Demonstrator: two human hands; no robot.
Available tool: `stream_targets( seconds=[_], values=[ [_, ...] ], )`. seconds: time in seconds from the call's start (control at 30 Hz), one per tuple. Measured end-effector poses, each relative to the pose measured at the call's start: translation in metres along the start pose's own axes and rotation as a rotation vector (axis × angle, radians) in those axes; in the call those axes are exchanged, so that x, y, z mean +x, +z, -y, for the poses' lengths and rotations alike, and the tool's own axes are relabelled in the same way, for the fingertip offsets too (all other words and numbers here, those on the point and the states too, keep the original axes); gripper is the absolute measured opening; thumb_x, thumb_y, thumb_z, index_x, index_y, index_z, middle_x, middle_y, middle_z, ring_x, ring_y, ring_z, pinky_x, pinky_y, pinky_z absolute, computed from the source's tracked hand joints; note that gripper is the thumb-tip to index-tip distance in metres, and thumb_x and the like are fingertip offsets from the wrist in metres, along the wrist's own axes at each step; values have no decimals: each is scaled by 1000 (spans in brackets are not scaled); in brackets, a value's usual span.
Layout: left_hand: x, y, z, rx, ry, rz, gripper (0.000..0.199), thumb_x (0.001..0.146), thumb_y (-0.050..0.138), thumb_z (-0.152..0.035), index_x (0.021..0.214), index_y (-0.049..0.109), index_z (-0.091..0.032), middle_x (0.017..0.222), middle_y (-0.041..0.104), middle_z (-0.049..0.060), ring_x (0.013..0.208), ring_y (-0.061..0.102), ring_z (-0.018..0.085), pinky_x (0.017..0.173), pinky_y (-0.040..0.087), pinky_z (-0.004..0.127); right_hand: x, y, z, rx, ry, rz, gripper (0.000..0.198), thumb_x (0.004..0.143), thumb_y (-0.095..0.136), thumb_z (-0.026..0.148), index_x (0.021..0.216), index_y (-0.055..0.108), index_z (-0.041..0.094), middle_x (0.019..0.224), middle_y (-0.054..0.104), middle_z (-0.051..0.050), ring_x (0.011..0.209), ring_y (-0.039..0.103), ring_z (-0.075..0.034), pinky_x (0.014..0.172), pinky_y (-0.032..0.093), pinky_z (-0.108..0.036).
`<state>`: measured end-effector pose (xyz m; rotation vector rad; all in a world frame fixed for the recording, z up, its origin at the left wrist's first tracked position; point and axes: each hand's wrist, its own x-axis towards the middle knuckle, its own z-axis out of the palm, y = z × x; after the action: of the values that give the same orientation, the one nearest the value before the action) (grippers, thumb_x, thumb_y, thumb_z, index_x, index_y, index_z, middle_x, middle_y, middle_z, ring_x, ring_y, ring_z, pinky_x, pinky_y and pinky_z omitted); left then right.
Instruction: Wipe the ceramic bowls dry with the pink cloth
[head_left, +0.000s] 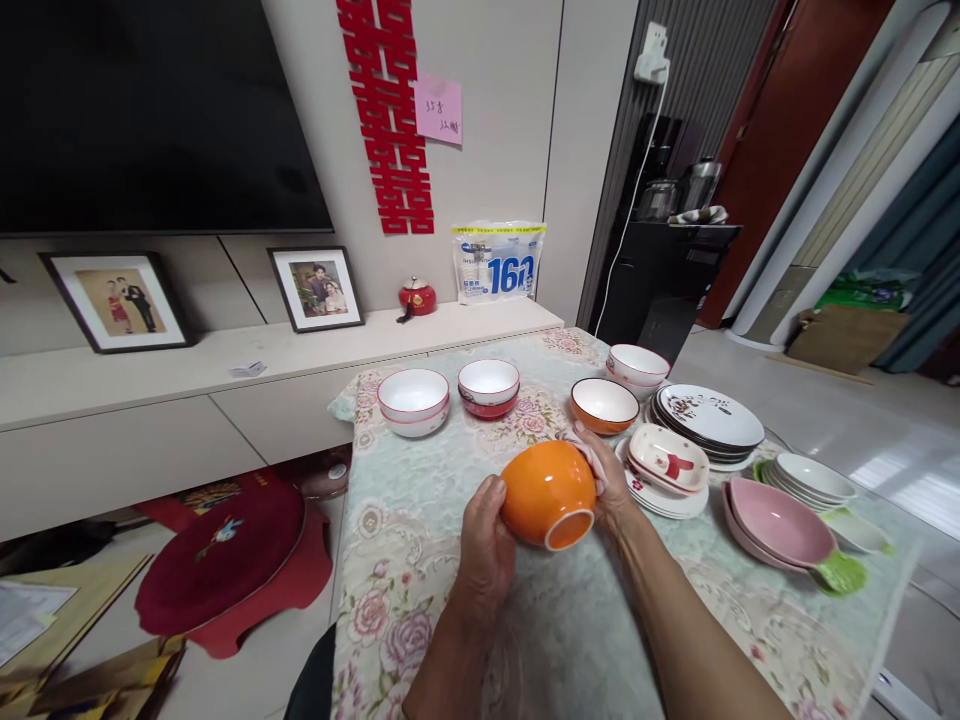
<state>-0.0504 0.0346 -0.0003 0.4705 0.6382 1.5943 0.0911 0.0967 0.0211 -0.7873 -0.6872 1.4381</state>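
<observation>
An orange bowl (541, 482) is held up over the table, tipped so that its outside and white-edged foot face me. My left hand (486, 535) grips its left side, thumb on the outer wall and the other fingers hidden behind. At its right side, my right hand (609, 475) presses a pale pinkish cloth (589, 452) against the bowl. Just beyond stands another orange bowl (604, 404) with a white inside and dark rim. Farther left are a stack of white bowls with red rims (414, 400) and a white bowl on a red one (489, 388).
On the flowered tablecloth (420, 580), to the right, are dark-rimmed plates (712, 415), bear-patterned dishes (669, 458), pink dishes (780, 522) and small white bowls (814, 476). More red-rimmed bowls (637, 368) stand behind. A red stool (232, 560) is at the left; a white cabinet (300, 365) runs behind.
</observation>
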Motion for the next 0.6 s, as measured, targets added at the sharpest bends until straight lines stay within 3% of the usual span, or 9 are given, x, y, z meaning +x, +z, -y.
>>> stream_targets(
  seconds=[0.17, 0.3, 0.47, 0.53, 0.6],
  values=[
    [-4, -2, 0, 160, -71, 153, 34, 70, 80, -40, 70, 55, -17, 67, 53, -2, 63, 44, 11, 61, 38, 24, 1, -10, 8, -228, -129, 3, 32, 68, 82, 46, 68, 64, 20, 61, 64, 3, 53, 54, -13, 50, 40, -24],
    [-3, -4, 2, 196, -17, 149, 38, 68, 81, -40, 68, 52, -17, 63, 47, -4, 60, 40, 10, 59, 35, 23, -6, -5, 9, -414, -240, 2, 23, 75, 76, 44, 78, 72, 21, 67, 67, 1, 61, 59, -17, 57, 44, -28],
    [-1, -8, 3, 286, 68, 136, 33, 74, 78, -38, 71, 53, -17, 65, 46, -4, 61, 39, 10, 58, 34, 23, -31, 24, 10, -980, -839, 224, 17, 87, 60, 28, 97, 73, 23, 96, 72, -6, 93, 64, -24, 86, 49, -39],
    [-2, -9, 2, 312, 98, 140, 32, 75, 78, -37, 71, 54, -17, 64, 45, -5, 61, 38, 10, 57, 33, 22, -39, 34, 9, -1091, -974, 331, 18, 88, 58, 23, 100, 71, 23, 98, 72, -7, 97, 63, -24, 90, 48, -42],
    [-2, -8, 1, 323, 108, 147, 32, 75, 78, -37, 70, 54, -17, 63, 45, -4, 60, 38, 10, 57, 33, 22, -42, 38, 8, -1144, -1009, 389, 19, 88, 57, 23, 101, 71, 22, 98, 71, -8, 97, 62, -24, 92, 47, -43]
  ],
)
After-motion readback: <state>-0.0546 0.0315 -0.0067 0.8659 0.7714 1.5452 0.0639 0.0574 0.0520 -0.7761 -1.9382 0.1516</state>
